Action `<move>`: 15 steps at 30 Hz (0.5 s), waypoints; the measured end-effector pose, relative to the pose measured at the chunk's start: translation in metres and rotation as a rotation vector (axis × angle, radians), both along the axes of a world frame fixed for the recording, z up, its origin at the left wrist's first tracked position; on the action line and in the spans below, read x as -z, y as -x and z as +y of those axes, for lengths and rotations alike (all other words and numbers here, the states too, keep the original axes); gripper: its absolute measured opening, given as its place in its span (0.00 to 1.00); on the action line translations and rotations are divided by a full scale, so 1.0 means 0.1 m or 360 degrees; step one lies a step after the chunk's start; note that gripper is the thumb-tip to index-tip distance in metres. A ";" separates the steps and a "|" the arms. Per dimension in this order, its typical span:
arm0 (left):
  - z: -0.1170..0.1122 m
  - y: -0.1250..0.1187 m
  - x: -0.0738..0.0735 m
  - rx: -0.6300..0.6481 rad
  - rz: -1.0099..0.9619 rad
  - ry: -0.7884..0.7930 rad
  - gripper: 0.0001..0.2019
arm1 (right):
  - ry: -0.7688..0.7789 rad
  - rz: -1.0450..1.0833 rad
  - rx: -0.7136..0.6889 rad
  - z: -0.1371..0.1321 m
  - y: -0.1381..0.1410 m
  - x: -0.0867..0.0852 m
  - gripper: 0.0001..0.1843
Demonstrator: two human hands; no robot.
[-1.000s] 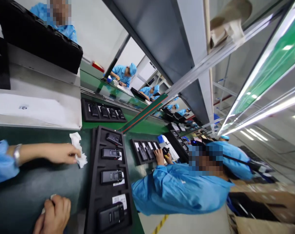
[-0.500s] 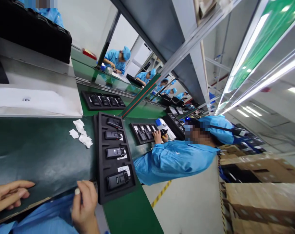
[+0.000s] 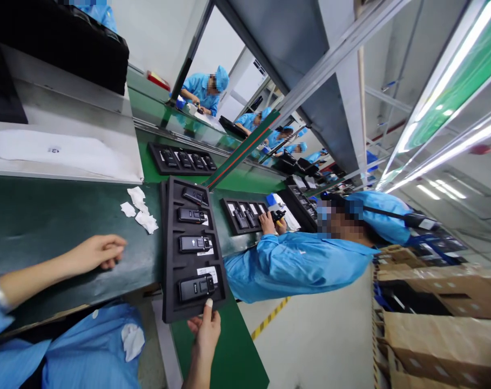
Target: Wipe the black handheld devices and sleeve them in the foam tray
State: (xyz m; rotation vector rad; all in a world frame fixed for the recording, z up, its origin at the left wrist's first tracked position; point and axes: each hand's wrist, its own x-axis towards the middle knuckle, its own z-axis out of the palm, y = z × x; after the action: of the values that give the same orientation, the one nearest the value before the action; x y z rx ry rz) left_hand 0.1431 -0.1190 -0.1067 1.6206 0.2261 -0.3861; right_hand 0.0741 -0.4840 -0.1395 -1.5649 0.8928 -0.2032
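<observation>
A black tray (image 3: 172, 270) lies just beyond the right grip (image 3: 206, 329), long and shallow, with a matt surface and dividing ridges; another dark edge shows along its left side. In it lie four boxy black radios (image 3: 195, 287), slightly glossy, their narrower ends toward the right. Small pale marks on the nearer ones are too small to read. White labels (image 3: 207, 272) show beside some of them, and the radio farthest from the grip lies askew in its slot.

The right grip's white-tipped thumb overlaps the tray's near rim, fingers bent at the edge; whether they are closed on it I cannot tell. The left grip (image 3: 93, 254), well apart from it, hangs over the dark green worktop (image 3: 79, 208), fingers loosely curled around nothing visible. Torn white paper scraps (image 3: 147, 222) lie beyond the left grip, near the tray. Farther beyond the right grip, a co-worker in blue (image 3: 286, 265) has hands at another tray (image 3: 239, 229).
</observation>
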 end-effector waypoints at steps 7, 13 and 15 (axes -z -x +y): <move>-0.95 -1.32 -0.29 -0.0149 0.0106 -0.0336 0.34 | -0.0099 -0.0001 -0.0002 -0.06 -0.01 0.04 0.32; -1.04 -1.62 -0.21 -0.0243 0.0211 -0.0570 0.29 | 0.0027 0.0020 -0.0023 -0.04 0.02 -0.01 0.32; -1.02 -1.57 -0.18 -0.0313 0.0200 -0.0524 0.26 | 0.0103 0.0009 -0.0054 -0.06 0.01 -0.02 0.32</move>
State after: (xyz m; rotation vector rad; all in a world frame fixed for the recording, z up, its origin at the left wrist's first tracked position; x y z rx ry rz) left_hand 0.3002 -0.2211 -0.0892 1.8782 0.5638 -0.3105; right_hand 0.0727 -0.4897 -0.1375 -1.6400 0.8709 -0.2057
